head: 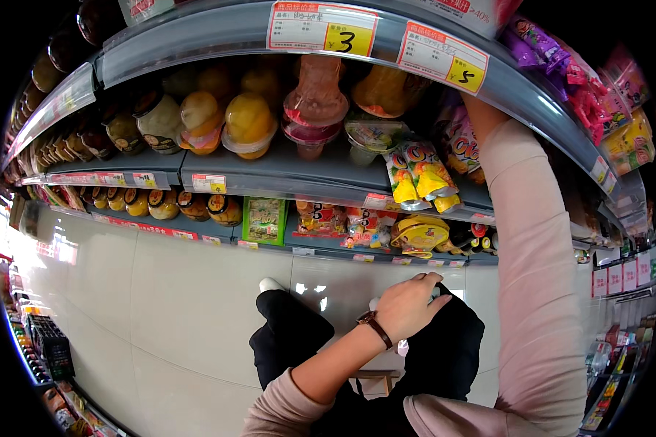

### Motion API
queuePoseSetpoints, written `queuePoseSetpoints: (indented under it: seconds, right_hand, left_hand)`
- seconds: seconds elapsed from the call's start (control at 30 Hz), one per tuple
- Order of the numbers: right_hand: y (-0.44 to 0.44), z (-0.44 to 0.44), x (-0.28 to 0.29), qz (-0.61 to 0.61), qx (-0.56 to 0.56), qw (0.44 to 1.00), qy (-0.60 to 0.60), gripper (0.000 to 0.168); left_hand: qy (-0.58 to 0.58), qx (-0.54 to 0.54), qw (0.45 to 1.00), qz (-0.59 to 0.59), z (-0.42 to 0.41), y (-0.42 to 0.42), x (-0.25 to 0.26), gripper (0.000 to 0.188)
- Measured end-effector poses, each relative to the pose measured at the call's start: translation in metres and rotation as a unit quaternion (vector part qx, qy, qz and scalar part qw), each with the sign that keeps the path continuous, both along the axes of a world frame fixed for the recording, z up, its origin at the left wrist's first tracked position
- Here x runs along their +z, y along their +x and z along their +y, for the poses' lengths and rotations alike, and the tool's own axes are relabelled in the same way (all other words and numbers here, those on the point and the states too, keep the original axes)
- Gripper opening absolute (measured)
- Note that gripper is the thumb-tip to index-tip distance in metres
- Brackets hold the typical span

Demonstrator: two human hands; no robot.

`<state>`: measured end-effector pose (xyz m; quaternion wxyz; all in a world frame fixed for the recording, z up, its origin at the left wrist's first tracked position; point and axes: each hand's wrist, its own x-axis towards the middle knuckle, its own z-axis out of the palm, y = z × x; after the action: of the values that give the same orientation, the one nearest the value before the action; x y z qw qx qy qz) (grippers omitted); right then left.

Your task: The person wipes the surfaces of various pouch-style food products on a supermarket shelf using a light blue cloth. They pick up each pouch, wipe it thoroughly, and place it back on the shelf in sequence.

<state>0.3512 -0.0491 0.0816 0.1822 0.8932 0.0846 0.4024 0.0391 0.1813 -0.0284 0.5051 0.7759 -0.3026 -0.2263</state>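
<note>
My left hand [407,306], with a brown-strapped watch at its wrist, lies over my right knee; part of a small pale thing shows beneath its fingers, too covered to name. My right arm reaches up into the shelf at the right, and my right hand is out of view behind the upper shelf edge. Near that forearm are snack bags [462,139] with purple and pink print. Pouches with yellow bottoms [423,175] lean over the middle shelf's front, left of the arm. Beside them stand a clear lidded cup [369,136] and stacked pink cups [314,104].
The upper shelf edge [213,38] bears price tags. Fruit cups [249,123] and glass jars [158,120] line the middle shelf. Lower down are jars [224,210], a green packet [264,221] and a yellow package [421,235]. A wooden stool [377,375] is under me; a black crate [52,344] stands far left.
</note>
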Motion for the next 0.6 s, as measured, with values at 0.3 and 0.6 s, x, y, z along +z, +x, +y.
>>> queuePoseSetpoints:
  seconds: [0.3, 0.6]
  right_hand:
    - [-0.02, -0.009, 0.018, 0.035, -0.039, 0.994, -0.099, 0.03]
    - [-0.137, -0.007, 0.033, 0.099, -0.015, 0.992, 0.081, 0.029]
  left_hand:
    - [0.015, -0.013, 1.0, 0.004, -0.004, 0.0, -0.003, 0.043]
    - [0.012, -0.019, 1.0, -0.009, -0.014, -0.006, -0.003, 0.042]
